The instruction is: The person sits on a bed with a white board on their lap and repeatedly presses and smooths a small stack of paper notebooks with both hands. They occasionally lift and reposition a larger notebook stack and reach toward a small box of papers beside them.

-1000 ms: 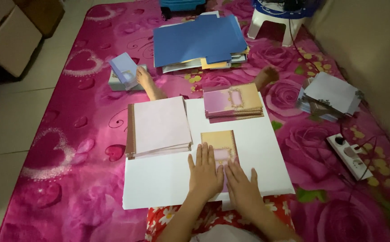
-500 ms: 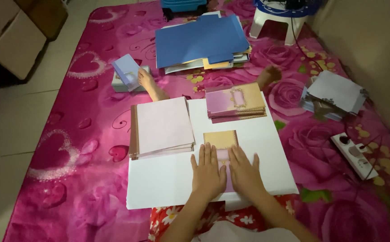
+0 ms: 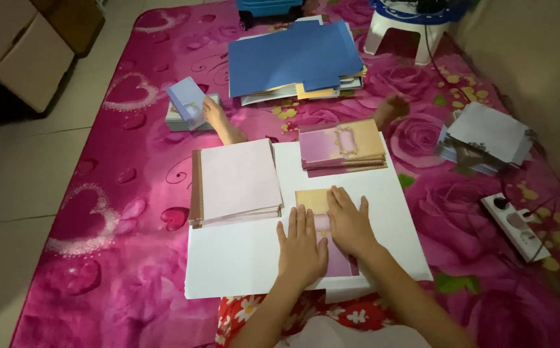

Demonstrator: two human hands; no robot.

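A gold-and-purple card (image 3: 336, 261) lies on a white board (image 3: 241, 258) across my lap. My left hand (image 3: 302, 246) lies flat on the card's lower left, fingers spread. Flat as well, my right hand (image 3: 349, 221) presses on the card's upper half. A stack of pale pink sheets (image 3: 233, 181) sits at the board's left, and a stack of similar gold-and-purple cards (image 3: 342, 145) at its far edge.
My bare feet (image 3: 213, 116) rest on a pink floral rug (image 3: 132, 193). Blue card sheets (image 3: 296, 58) lie ahead, a small blue box (image 3: 188, 103) by the left foot, white envelopes (image 3: 486, 136) and a power strip (image 3: 515, 225) at right, a white stool (image 3: 405, 29), cardboard boxes (image 3: 28, 51).
My right hand has slid up the card away from me, from beside the left hand to the card's upper half. The left hand stays pressed in place.
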